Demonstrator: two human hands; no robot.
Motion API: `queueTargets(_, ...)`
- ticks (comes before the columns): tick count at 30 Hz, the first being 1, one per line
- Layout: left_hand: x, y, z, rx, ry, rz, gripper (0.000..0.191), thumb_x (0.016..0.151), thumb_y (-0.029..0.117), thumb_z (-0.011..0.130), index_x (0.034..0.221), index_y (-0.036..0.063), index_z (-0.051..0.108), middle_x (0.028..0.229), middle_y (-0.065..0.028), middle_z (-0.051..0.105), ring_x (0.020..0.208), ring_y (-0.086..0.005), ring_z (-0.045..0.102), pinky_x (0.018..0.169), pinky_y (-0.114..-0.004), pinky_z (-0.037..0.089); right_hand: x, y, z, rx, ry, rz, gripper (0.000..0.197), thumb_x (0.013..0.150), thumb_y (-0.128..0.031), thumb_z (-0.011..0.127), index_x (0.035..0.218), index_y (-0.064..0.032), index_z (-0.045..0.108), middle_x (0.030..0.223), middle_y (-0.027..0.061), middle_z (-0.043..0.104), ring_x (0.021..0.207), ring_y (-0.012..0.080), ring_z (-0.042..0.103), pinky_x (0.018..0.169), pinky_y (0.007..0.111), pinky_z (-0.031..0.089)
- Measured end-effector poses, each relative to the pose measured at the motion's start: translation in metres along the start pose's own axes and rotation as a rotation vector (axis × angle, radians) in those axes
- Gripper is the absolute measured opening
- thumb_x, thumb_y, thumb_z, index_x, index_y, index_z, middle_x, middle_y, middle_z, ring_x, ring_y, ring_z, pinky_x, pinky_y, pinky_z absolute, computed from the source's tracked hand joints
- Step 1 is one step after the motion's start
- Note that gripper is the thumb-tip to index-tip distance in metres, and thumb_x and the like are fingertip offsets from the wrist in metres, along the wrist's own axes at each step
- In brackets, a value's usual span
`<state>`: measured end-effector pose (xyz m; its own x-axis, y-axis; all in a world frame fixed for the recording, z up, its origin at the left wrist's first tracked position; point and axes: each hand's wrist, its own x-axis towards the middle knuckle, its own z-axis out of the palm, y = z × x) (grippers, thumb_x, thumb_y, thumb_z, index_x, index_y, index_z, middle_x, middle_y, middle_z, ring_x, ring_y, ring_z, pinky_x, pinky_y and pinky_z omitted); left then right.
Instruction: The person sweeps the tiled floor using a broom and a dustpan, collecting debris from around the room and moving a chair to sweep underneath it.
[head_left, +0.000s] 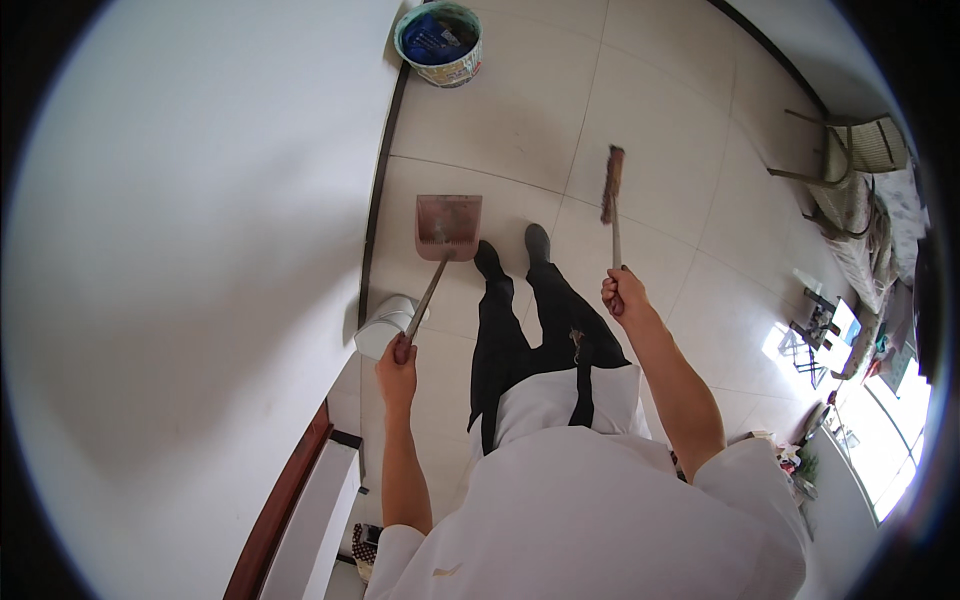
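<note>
My left hand (397, 363) grips the handle of a long-handled pink dustpan (448, 225). The pan is in front of my left shoe, its open edge facing away from me; some dark specks or stains show inside it. In my right hand (625, 292) is the pale handle of a broom (613, 184) with brown bristles. The broom head extends over the tiled floor (517, 135), to the right of the dustpan and apart from it. Whether the bristles touch the tiles I cannot tell.
A paint-stained bucket (448, 73) holding a blue item stands far ahead by the white wall (210, 225). A white bin (382, 327) sits behind the dustpan's handle. Chairs (847, 161) and a small folding stool (802, 356) are along the right side.
</note>
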<state>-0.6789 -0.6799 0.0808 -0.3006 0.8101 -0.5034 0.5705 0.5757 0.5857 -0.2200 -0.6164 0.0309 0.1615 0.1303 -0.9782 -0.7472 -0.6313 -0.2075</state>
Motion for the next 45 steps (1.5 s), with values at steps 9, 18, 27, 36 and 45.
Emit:
queueTargets(9,0.012,-0.036,-0.023,-0.049,-0.026,-0.032,0.034,0.089,0.006,0.07,0.122,-0.0023,0.065,0.102,-0.0137,0.076,0.097,-0.0227,0.073,0.086,-0.033,0.055,0.081,0.049,0.119,0.612,-0.058,0.141,0.027,0.091,0.004,0.051,0.071,-0.0081,0.037,0.057,-0.0001,0.036,0.048,0.0119,0.04,0.048,0.025,0.048)
queueTargets(18,0.003,-0.049,-0.019,-0.009,0.018,-0.082,0.035,0.089,0.009,0.07,0.121,-0.0009,0.066,0.1,-0.0134,0.075,0.093,-0.024,0.073,0.082,-0.033,0.055,0.029,0.031,0.282,0.881,-0.268,0.106,0.024,0.091,0.007,0.039,0.073,-0.0081,0.038,0.06,-0.0003,0.036,0.047,0.0098,0.032,0.047,0.022,0.043)
queueTargets(27,-0.015,-0.015,0.0,0.062,0.057,-0.039,0.033,0.088,0.012,0.071,0.12,0.0019,0.067,0.101,-0.0154,0.075,0.093,-0.0309,0.072,0.08,-0.037,0.055,0.029,-0.006,0.231,1.076,-0.467,0.302,0.032,0.089,0.009,0.033,0.061,-0.0074,0.034,0.05,0.0015,0.032,0.044,0.0127,0.043,0.047,0.024,0.046)
queueTargets(36,-0.049,0.028,0.044,-0.014,0.158,-0.12,0.035,0.087,0.011,0.072,0.12,0.0012,0.066,0.1,-0.0152,0.075,0.091,-0.0297,0.072,0.079,-0.037,0.055,-0.007,-0.054,0.131,0.44,-0.496,0.391,0.015,0.098,0.0,0.046,0.085,-0.0032,0.039,0.068,0.002,0.042,0.053,0.0093,0.041,0.045,0.02,0.04)
queueTargets(45,-0.033,0.052,0.09,0.117,0.068,-0.097,0.035,0.087,0.019,0.071,0.121,0.0091,0.067,0.098,-0.0135,0.074,0.089,-0.0361,0.07,0.076,-0.043,0.055,-0.02,-0.115,0.047,-0.539,-0.305,0.099,0.018,0.096,-0.006,0.054,0.114,-0.0084,0.048,0.073,0.0014,0.047,0.054,0.0065,0.042,0.041,0.02,0.035)
